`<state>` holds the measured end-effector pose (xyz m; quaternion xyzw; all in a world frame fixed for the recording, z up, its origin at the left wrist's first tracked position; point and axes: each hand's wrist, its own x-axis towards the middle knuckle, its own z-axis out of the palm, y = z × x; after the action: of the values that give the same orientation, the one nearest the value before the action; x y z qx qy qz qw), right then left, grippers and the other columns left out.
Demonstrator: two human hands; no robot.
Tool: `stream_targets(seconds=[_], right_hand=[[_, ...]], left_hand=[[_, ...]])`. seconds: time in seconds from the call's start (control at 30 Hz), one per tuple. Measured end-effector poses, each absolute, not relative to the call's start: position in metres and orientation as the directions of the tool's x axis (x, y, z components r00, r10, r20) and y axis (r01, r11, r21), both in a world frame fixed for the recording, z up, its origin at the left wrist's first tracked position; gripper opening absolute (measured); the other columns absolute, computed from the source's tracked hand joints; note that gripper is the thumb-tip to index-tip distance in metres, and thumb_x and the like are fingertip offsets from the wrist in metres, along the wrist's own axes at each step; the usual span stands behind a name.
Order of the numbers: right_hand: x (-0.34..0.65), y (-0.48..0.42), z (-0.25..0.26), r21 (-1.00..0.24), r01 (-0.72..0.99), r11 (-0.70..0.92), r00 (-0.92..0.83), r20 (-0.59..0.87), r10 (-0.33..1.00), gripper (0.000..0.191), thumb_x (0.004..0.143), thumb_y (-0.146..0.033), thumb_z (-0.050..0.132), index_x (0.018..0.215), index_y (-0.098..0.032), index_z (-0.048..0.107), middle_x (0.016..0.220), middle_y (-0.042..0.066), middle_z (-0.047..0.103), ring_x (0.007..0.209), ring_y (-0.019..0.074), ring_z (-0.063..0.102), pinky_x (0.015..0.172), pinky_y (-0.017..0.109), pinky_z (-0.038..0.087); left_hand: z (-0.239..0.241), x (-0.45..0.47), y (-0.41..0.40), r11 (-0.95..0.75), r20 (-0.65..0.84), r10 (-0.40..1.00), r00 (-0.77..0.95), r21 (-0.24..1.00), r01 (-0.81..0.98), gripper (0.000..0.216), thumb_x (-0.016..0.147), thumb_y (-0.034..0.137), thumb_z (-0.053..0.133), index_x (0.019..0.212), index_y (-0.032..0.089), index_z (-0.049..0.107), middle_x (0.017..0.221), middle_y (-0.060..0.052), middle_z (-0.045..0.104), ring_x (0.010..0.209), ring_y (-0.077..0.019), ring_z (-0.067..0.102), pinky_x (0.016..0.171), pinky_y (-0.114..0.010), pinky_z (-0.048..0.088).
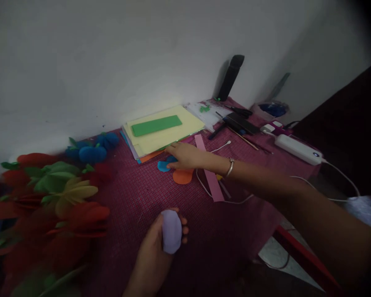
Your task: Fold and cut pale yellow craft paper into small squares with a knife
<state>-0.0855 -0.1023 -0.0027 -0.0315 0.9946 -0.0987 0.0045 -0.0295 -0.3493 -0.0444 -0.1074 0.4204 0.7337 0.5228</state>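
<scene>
In the lower middle, my left hand (156, 247) is closed around a lilac paper cutout (172, 232) with a rounded outline; whether it is one sheet or a stack I cannot tell. My right hand (187, 156) reaches across the table with its thumb and fingers apart, just over some blue paper cutouts (163, 166). An orange paper cutout (183, 176) lies below that hand. A pink paper strip (214, 187) passes under my right forearm, with a bit of yellow (219, 177) beside it.
Folded-paper fruits or flowers (74, 196) crowd the left side. Paper sheets (154, 144) bear a green strip (157, 125) by the wall. Scissors (239, 110), a black upright object (231, 77), a white power bank-like device (298, 149) and a white cable (204, 185) lie rightward.
</scene>
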Motion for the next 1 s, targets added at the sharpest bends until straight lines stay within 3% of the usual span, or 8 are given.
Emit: stream_targets(seconds=[0.13,0.27,0.43,0.53,0.63,0.7,0.8,1.0], right_hand=[[-0.096,-0.117,-0.016,-0.149,-0.065,0.987,-0.997,-0.037,-0.071,0.044,0.078,-0.044,0.063,0.110,-0.015,0.055,0.104,0.012,0.063,0.086,0.0215,0.057,0.068,0.029,0.037],[-0.098,-0.124,-0.022,-0.273,-0.108,0.956,-0.993,-0.013,-0.116,0.021,0.082,-0.026,0.057,0.100,-0.016,0.058,0.095,0.008,0.064,0.078,0.0167,0.056,0.065,0.027,0.035],[-0.085,-0.138,-0.006,-0.743,-0.040,0.668,-0.995,-0.034,-0.097,0.018,0.078,-0.011,0.056,0.096,-0.013,0.053,0.086,0.003,0.062,0.072,0.0105,0.054,0.064,0.022,0.040],[-0.063,-0.153,0.007,-0.920,-0.023,0.392,-0.955,-0.095,-0.280,0.022,0.080,-0.018,0.059,0.100,-0.013,0.051,0.088,0.002,0.061,0.073,0.0088,0.055,0.064,0.021,0.045],[-0.045,-0.163,0.012,-0.909,-0.084,0.407,-0.921,-0.086,-0.381,0.035,0.082,-0.027,0.062,0.111,-0.011,0.051,0.092,0.004,0.061,0.076,0.0098,0.057,0.065,0.022,0.047],[-0.037,-0.163,0.010,-0.868,-0.110,0.484,-0.943,-0.064,-0.328,0.033,0.084,-0.026,0.059,0.112,-0.010,0.052,0.093,0.006,0.061,0.077,0.0101,0.057,0.067,0.022,0.047],[-0.028,-0.156,0.005,-0.814,-0.127,0.567,-0.966,-0.028,-0.256,0.023,0.085,-0.020,0.056,0.106,-0.009,0.057,0.091,0.006,0.062,0.075,0.0095,0.056,0.067,0.021,0.045],[0.006,-0.140,-0.006,-0.772,-0.216,0.598,-0.957,0.046,-0.287,0.020,0.085,-0.015,0.056,0.102,-0.009,0.062,0.091,0.007,0.065,0.075,0.0098,0.056,0.069,0.020,0.044]], left_hand=[[-0.041,-0.029,-0.346,-0.121,-0.607,0.676,-0.418,0.468,-0.876,0.038,0.094,0.038,0.036,0.100,0.012,0.062,0.083,-0.011,0.070,0.073,-0.0202,0.066,0.070,-0.034,0.052],[-0.042,-0.027,-0.346,-0.141,-0.601,0.683,-0.416,0.450,-0.882,0.040,0.093,0.042,0.037,0.103,0.011,0.060,0.086,-0.012,0.071,0.077,-0.0212,0.067,0.076,-0.036,0.052],[-0.042,-0.028,-0.346,-0.231,-0.598,0.664,-0.448,0.407,-0.884,0.052,0.091,0.054,0.032,0.109,0.012,0.058,0.092,-0.014,0.071,0.085,-0.0249,0.068,0.086,-0.043,0.051],[-0.040,-0.031,-0.347,-0.293,-0.593,0.655,-0.469,0.373,-0.880,0.061,0.088,0.064,0.031,0.109,0.014,0.059,0.099,-0.014,0.069,0.092,-0.0273,0.067,0.086,-0.046,0.051],[-0.041,-0.032,-0.351,-0.331,-0.637,0.578,-0.509,0.387,-0.861,0.050,0.086,0.060,0.042,0.107,0.017,0.059,0.102,-0.011,0.068,0.090,-0.0248,0.066,0.076,-0.042,0.055],[-0.043,-0.031,-0.353,-0.289,-0.637,0.557,-0.533,0.453,-0.844,0.037,0.081,0.047,0.059,0.106,0.019,0.058,0.095,-0.008,0.068,0.077,-0.0192,0.066,0.060,-0.031,0.054],[-0.048,-0.028,-0.356,-0.187,-0.573,0.612,-0.545,0.565,-0.804,0.041,0.067,0.030,0.076,0.102,0.020,0.058,0.081,-0.003,0.066,0.061,-0.0121,0.060,0.044,-0.018,0.041],[-0.048,-0.028,-0.356,-0.071,-0.632,0.547,-0.549,0.618,-0.783,0.052,0.058,0.021,0.082,0.103,0.024,0.058,0.073,0.002,0.064,0.054,-0.0073,0.055,0.040,-0.014,0.036]])
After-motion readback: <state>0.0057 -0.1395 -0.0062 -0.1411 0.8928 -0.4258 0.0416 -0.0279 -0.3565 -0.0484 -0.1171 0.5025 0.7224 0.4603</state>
